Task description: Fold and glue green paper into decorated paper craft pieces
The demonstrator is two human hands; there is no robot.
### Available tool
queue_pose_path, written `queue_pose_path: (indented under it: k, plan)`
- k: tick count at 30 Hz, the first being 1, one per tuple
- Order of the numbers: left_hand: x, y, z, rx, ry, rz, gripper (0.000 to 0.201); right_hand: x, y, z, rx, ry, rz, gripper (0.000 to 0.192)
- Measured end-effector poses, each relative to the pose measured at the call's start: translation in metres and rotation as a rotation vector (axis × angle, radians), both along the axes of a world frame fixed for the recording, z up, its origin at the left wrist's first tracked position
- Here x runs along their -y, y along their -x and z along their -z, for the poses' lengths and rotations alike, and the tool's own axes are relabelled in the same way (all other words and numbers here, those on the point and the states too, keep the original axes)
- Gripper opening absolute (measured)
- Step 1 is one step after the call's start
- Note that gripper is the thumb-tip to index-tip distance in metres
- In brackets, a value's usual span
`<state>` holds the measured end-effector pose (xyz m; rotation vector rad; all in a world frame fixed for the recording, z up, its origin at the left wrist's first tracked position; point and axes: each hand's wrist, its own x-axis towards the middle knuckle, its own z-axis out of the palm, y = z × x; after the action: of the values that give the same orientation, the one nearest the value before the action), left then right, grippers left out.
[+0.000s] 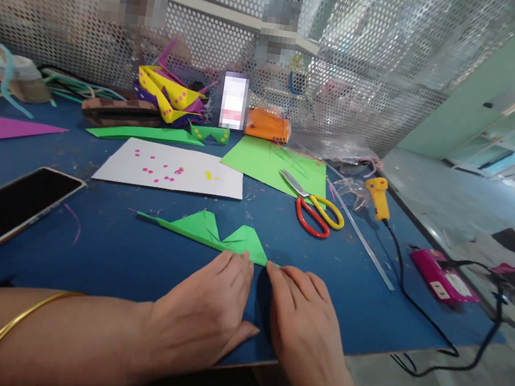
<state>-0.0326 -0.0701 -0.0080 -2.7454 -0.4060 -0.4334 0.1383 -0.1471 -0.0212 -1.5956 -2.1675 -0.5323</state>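
A folded green paper piece (pixel 199 231) with two raised peaks lies on the blue table in front of me. My left hand (pixel 208 301) is closed, its curled fingertips pressing the lower edge of the paper near the right peak, its thumb lying lower down. At the right end, my right hand (pixel 305 315) pinches the paper's narrow tip; the thumb is mostly hidden. Just beyond the paper is a white sheet (pixel 174 172) with small pink and yellow paper bits on it. Scissors with red and yellow handles (pixel 313 212) lie partly on a light green sheet (pixel 276 160).
A phone (pixel 6 209) lies at left, near a magenta sheet (pixel 2 130). Yellow and purple folded paper pieces (pixel 168 94) sit at the back, beside an upright lit screen (pixel 234 100). At right are a yellow glue gun (pixel 378 197), its cord and a pink power strip (pixel 444 277).
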Motion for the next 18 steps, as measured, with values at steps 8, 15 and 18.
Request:
queue_pose_path:
  k: [8,15,18]
  plan:
    - [-0.004,0.034,0.001,0.051,-0.049,0.063,0.033,-0.001,0.006,0.002,-0.015,0.009,0.021,0.039]
    - [-0.024,0.060,-0.010,0.058,-0.036,-0.085,0.036,-0.002,0.007,0.002,-0.075,-0.009,0.018,0.035]
    - [-0.029,0.058,-0.009,0.020,0.005,-0.102,0.045,-0.001,0.007,0.001,-0.095,-0.008,0.025,0.033]
